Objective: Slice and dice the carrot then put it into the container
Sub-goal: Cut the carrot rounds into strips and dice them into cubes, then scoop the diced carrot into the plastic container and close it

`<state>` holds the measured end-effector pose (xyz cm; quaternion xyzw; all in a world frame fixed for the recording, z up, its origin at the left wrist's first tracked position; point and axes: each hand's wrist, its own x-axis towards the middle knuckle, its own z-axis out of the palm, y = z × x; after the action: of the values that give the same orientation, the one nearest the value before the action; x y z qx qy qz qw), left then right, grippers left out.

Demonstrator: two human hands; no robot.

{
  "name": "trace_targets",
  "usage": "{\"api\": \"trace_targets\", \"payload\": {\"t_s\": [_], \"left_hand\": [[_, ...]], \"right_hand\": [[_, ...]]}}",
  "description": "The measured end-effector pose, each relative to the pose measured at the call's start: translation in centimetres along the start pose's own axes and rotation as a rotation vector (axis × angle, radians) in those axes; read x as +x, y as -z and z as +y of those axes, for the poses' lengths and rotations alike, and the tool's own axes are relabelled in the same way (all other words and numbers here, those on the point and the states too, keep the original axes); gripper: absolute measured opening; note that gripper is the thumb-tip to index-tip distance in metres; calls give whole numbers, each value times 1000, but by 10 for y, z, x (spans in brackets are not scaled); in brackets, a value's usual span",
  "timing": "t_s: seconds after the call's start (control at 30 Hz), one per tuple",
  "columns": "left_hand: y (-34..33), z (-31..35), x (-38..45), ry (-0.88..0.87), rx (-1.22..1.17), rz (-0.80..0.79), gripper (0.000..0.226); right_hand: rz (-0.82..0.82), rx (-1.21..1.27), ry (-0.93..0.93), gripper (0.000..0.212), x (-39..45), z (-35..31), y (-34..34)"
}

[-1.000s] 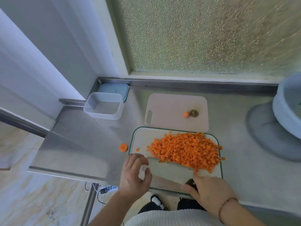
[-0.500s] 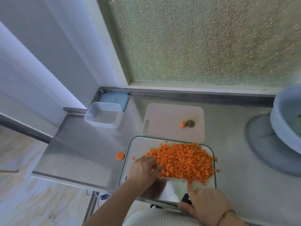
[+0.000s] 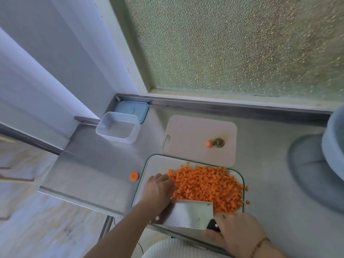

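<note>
Diced carrot piled lower centre of frame on a white cutting board with a green rim. Cleaver lies flat-ish at the pile's near edge; right hand is wrapped around its black handle. Left hand sits against the pile's left side, fingers curled into the dice; can't tell if it holds any. Empty clear container upper left on the steel counter, blue lid behind it. One carrot round off-board, left. Pink board behind with a carrot end.
</note>
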<state>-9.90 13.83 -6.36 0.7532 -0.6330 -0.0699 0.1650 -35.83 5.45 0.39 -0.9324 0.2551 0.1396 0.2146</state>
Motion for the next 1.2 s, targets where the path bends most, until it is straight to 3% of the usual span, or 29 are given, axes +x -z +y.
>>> {"api": "trace_targets", "payload": {"t_s": [0.13,0.2,0.3,0.5,0.67,0.97,1.2], "left_hand": [[10,-20,3,136,-105,124,37],[19,-30,-1,291,-126,220,31],[26,-44,-10,411,-148,311,21],[34,-70,-18,472,-135,319,13],[49,-109,4,513,-244,370,21],[83,-213,54,985,-434,474,62],[94,-234,75,1036,-565,391,51]], "right_hand": [[0,30,-120,87,3,17,15],[127,148,-145,65,6,27,21],[185,195,-206,31,40,39,40],[199,56,-241,33,149,19,61],[228,0,-276,38,207,9,58],[287,12,-409,33,239,2,34],[235,-52,-502,34,243,-4,30]]}}
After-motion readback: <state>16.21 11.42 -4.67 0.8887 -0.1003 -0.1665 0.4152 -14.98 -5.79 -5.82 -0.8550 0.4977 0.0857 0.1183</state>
